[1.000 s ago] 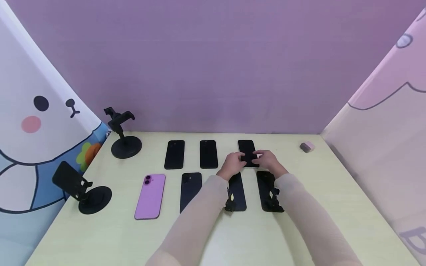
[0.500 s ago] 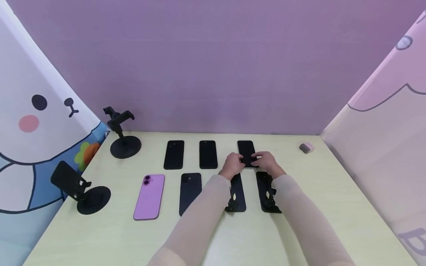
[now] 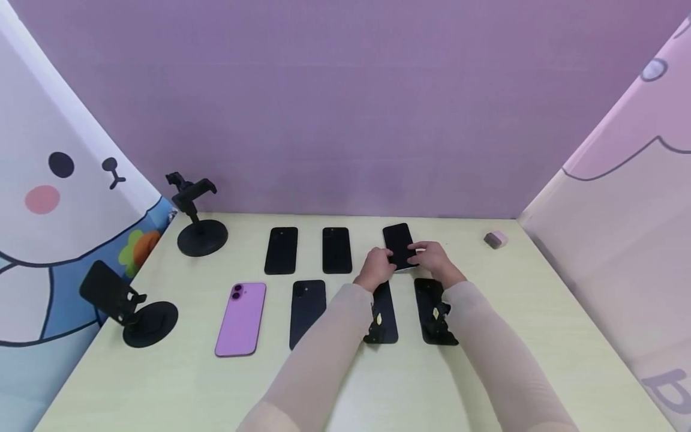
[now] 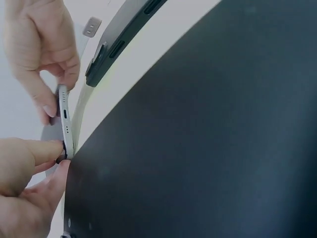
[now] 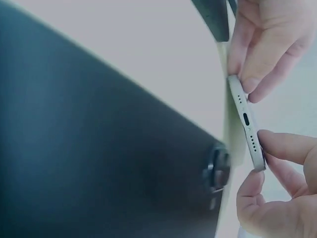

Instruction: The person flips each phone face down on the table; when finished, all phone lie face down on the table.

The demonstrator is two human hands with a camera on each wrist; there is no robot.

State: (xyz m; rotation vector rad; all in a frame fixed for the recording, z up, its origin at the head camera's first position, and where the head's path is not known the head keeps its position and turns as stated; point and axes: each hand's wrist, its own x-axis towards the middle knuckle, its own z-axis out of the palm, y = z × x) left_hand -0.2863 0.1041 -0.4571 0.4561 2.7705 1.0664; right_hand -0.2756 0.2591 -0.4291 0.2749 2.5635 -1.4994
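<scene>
Both my hands hold one dark-screened smartphone in the back row of the table. My left hand pinches its near left corner. At the near right side, my right hand grips the edge between thumb and fingers. The phone is slightly turned, and its pale bottom edge shows. In the left wrist view, the phone's bottom edge has a charging port and small holes, with fingers at both ends. The right wrist view shows the same pale edge. Beneath my left wrist lies a dark phone; a black phone lies beneath my right wrist.
Two black phones lie left of the held one. Nearer are a purple phone and a dark blue phone. Two black phone stands stand at left. A small pink-and-grey block sits at back right.
The held phone has tilted and turned a little, with its far end shifted slightly up and left in view. The hands keep their grip with only slight movement.
</scene>
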